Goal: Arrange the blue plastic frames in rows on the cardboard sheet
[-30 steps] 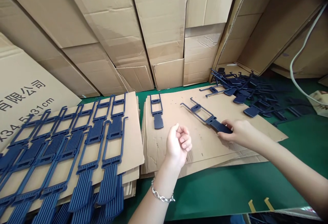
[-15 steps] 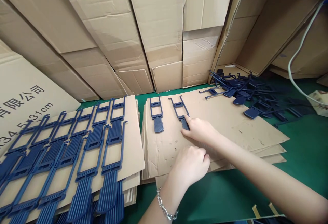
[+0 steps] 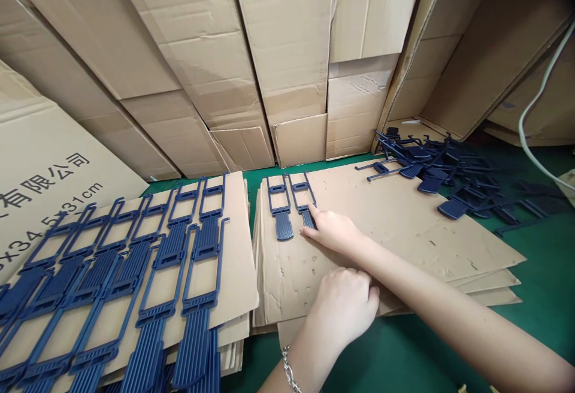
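Right hand (image 3: pixel 335 232) has fingertips pinched on the ribbed end of a blue plastic clip (image 3: pixel 303 201), flat on the cardboard sheet (image 3: pixel 404 225) just beside a second clip (image 3: pixel 279 207) on its left. Left hand (image 3: pixel 344 306) is curled shut, holding nothing, resting on the sheet's near edge. Risk: a nudge knocks the neighbour askew or skids the loose sheet. Bare cardboard lies right of the hands; the clip pile (image 3: pixel 444 171) sits well apart.
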`<action>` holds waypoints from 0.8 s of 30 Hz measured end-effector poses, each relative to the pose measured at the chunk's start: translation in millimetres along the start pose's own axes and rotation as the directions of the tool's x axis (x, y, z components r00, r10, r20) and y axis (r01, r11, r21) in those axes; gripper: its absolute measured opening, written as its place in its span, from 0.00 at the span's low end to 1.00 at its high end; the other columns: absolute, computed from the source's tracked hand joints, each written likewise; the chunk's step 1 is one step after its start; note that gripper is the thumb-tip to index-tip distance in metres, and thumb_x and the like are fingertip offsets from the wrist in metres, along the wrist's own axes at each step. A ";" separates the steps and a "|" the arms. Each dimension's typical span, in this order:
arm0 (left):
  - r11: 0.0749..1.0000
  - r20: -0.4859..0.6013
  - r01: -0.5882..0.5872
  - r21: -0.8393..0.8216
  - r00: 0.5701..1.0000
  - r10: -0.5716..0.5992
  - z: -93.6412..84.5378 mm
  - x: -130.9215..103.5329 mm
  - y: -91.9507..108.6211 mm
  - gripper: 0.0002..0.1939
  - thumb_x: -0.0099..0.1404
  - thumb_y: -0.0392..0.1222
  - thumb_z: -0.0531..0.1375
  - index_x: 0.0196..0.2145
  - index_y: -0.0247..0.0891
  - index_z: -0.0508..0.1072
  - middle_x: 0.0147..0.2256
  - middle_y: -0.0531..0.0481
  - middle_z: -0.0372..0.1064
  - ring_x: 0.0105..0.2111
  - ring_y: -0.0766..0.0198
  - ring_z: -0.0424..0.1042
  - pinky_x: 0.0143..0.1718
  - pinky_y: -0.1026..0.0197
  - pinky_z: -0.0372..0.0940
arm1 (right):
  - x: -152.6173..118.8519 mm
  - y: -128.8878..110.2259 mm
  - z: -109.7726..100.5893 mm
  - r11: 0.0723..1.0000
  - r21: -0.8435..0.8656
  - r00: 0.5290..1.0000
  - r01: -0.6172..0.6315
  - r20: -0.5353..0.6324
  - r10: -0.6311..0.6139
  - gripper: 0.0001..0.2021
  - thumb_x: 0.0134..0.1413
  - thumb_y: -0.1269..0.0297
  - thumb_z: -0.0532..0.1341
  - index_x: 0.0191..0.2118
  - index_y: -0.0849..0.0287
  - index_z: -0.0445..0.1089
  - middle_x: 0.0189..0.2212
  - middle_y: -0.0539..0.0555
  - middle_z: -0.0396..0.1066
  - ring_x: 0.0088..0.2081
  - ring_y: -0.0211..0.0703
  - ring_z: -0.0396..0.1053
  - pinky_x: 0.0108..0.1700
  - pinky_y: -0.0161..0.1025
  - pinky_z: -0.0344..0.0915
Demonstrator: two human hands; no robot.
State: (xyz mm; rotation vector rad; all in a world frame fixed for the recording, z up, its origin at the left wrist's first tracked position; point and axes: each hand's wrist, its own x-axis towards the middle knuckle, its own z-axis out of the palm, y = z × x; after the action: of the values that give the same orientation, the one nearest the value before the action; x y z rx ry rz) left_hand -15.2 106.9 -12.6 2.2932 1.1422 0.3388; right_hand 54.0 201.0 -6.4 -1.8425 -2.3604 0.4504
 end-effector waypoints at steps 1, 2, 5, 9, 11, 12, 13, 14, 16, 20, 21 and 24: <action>1.000 0.003 0.006 0.008 1.000 -0.006 -0.1 -0.2 -0.1 0.14 0.65 0.39 0.45 0.28 0.36 0.67 0.26 0.42 0.65 0.26 0.52 0.65 0.26 0.55 0.54 | 1.0 2.5 -1.8 1.000 0.024 1.000 0.014 0.000 -0.014 0.33 0.54 0.48 0.50 0.62 0.61 0.47 0.38 0.59 0.69 0.38 0.51 0.68 0.31 0.37 0.59; 1.000 0.007 0.014 0.016 1.000 -0.014 -0.2 -0.3 -0.1 0.14 0.65 0.40 0.45 0.27 0.36 0.65 0.25 0.43 0.64 0.25 0.53 0.65 0.26 0.56 0.54 | 2.7 7.2 -4.9 0.999 0.050 1.000 0.022 -0.001 -0.022 0.35 0.55 0.48 0.50 0.64 0.59 0.41 0.37 0.58 0.69 0.37 0.50 0.68 0.30 0.36 0.59; 0.999 0.029 0.042 0.034 0.999 -0.042 0.0 0.8 -0.1 0.14 0.64 0.40 0.44 0.22 0.37 0.59 0.22 0.46 0.60 0.25 0.54 0.64 0.26 0.56 0.54 | 12.1 37.8 -22.5 1.000 -0.010 0.997 -0.005 -0.080 0.005 0.34 0.58 0.52 0.47 0.65 0.53 0.32 0.35 0.55 0.70 0.34 0.46 0.68 0.30 0.35 0.59; 0.997 0.076 0.076 0.025 0.994 -0.077 1.1 3.1 -0.8 0.13 0.63 0.43 0.47 0.22 0.37 0.56 0.23 0.47 0.61 0.27 0.55 0.65 0.29 0.56 0.56 | 30.0 109.4 -51.5 0.864 -0.466 0.957 -0.190 -0.284 0.057 0.24 0.59 0.65 0.45 0.62 0.57 0.49 0.48 0.61 0.63 0.46 0.52 0.63 0.42 0.44 0.59; 0.995 0.095 0.095 0.014 0.991 -0.096 0.7 3.7 -1.5 0.12 0.62 0.44 0.49 0.23 0.37 0.59 0.24 0.47 0.63 0.27 0.56 0.65 0.29 0.56 0.57 | 37.6 145.5 -59.4 0.802 -0.520 0.939 -0.294 -0.314 0.141 0.22 0.57 0.72 0.45 0.57 0.63 0.58 0.48 0.66 0.62 0.48 0.60 0.59 0.45 0.58 0.53; 0.994 0.100 0.107 0.010 0.989 -0.107 0.2 3.9 -1.8 0.12 0.61 0.45 0.50 0.23 0.37 0.60 0.24 0.48 0.64 0.27 0.57 0.65 0.29 0.56 0.57 | 40.6 160.9 -60.9 0.779 -0.538 0.934 -0.322 -0.317 0.166 0.21 0.56 0.74 0.45 0.54 0.66 0.61 0.47 0.68 0.62 0.48 0.62 0.59 0.46 0.62 0.49; 0.993 0.102 0.118 0.009 0.988 -0.118 -0.4 3.9 -2.0 0.11 0.60 0.45 0.51 0.23 0.37 0.60 0.25 0.48 0.65 0.27 0.57 0.65 0.29 0.57 0.57 | 42.8 174.0 -61.2 0.761 -0.561 0.935 -0.325 -0.310 0.171 0.20 0.55 0.76 0.45 0.51 0.68 0.64 0.46 0.68 0.62 0.48 0.61 0.59 0.47 0.63 0.47; 0.992 0.105 0.129 0.009 0.986 -0.129 -1.1 3.9 -2.1 0.11 0.59 0.46 0.51 0.23 0.37 0.60 0.25 0.49 0.65 0.27 0.58 0.64 0.29 0.57 0.57 | 44.4 184.6 -60.7 0.751 -0.585 0.943 -0.307 -0.291 0.159 0.19 0.55 0.77 0.45 0.48 0.70 0.67 0.45 0.68 0.63 0.46 0.59 0.60 0.48 0.62 0.46; 0.989 0.118 0.149 0.012 0.982 -0.150 -2.3 4.0 -2.1 0.11 0.58 0.47 0.52 0.24 0.38 0.60 0.25 0.51 0.65 0.27 0.60 0.64 0.29 0.59 0.56 | 45.8 198.0 -59.6 0.747 -0.621 0.965 -0.238 -0.239 0.108 0.16 0.55 0.77 0.46 0.40 0.70 0.70 0.41 0.65 0.66 0.42 0.54 0.63 0.49 0.55 0.49; 0.988 0.131 0.126 0.085 0.982 -0.136 -3.0 4.3 -1.5 0.08 0.58 0.45 0.49 0.25 0.39 0.60 0.26 0.54 0.65 0.27 0.63 0.63 0.27 0.61 0.54 | 42.6 196.1 -63.8 0.753 -0.641 0.979 -0.151 -0.204 0.024 0.15 0.56 0.77 0.45 0.35 0.71 0.69 0.36 0.64 0.68 0.40 0.53 0.64 0.44 0.48 0.52; 0.988 0.125 0.113 0.107 0.984 -0.126 -3.1 4.2 -1.3 0.07 0.58 0.42 0.47 0.25 0.39 0.60 0.26 0.53 0.65 0.27 0.63 0.63 0.26 0.61 0.53 | 40.8 190.3 -65.4 0.757 -0.639 0.979 -0.135 -0.205 0.002 0.16 0.57 0.77 0.43 0.37 0.72 0.68 0.36 0.65 0.67 0.41 0.54 0.64 0.43 0.48 0.53; 0.985 0.120 0.095 0.142 0.986 -0.113 -3.9 3.5 -0.6 0.06 0.56 0.38 0.45 0.25 0.38 0.59 0.25 0.51 0.64 0.26 0.63 0.62 0.25 0.61 0.51 | 32.8 163.2 -63.7 0.783 -0.617 0.981 -0.077 -0.187 -0.051 0.17 0.58 0.76 0.41 0.41 0.72 0.66 0.38 0.66 0.66 0.42 0.55 0.64 0.41 0.45 0.55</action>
State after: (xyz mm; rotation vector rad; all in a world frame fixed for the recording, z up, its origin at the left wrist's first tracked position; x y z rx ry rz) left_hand -15.3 111.4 -9.8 2.3227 1.2477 0.0746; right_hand 214.4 278.4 2.0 -2.0059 -2.5374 -0.5780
